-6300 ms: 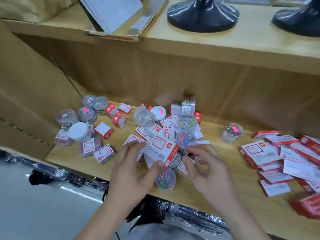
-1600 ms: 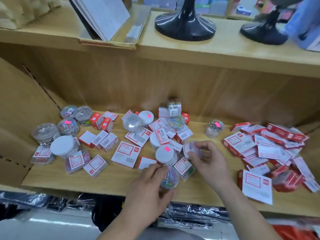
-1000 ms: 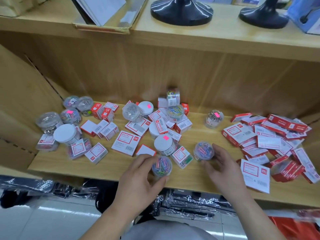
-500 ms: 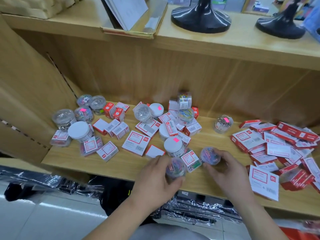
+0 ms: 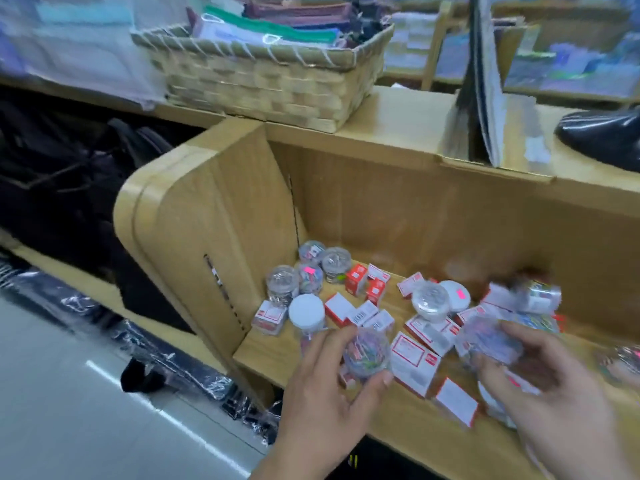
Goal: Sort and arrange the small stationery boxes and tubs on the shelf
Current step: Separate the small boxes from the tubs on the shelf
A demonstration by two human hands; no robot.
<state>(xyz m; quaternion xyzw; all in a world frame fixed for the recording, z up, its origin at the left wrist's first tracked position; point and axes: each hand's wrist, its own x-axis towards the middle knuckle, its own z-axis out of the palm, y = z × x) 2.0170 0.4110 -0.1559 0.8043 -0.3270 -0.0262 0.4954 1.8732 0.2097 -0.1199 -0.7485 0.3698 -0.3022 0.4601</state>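
My left hand (image 5: 325, 407) grips a clear round tub of coloured paper clips (image 5: 367, 351), lifted above the front of the wooden shelf (image 5: 408, 431). My right hand (image 5: 554, 403) holds a second clear tub of coloured clips (image 5: 491, 337), blurred by motion. Below and behind them lie red-and-white small boxes (image 5: 414, 362) scattered on the shelf. A cluster of clear tubs (image 5: 304, 278) stands in the shelf's back left corner, with a white-lidded tub (image 5: 307, 311) in front of it.
A wooden side panel (image 5: 194, 244) closes the shelf on the left. On the upper shelf sit a woven basket (image 5: 266, 74), an upright book stand (image 5: 485, 91) and a black base (image 5: 602, 133). Plastic-wrapped dark goods (image 5: 166, 362) lie low at the left.
Both hands have lifted their clip tubs off the shelf and carried them left. The view has swung left, so the red-and-white box pile on the right is out of sight.
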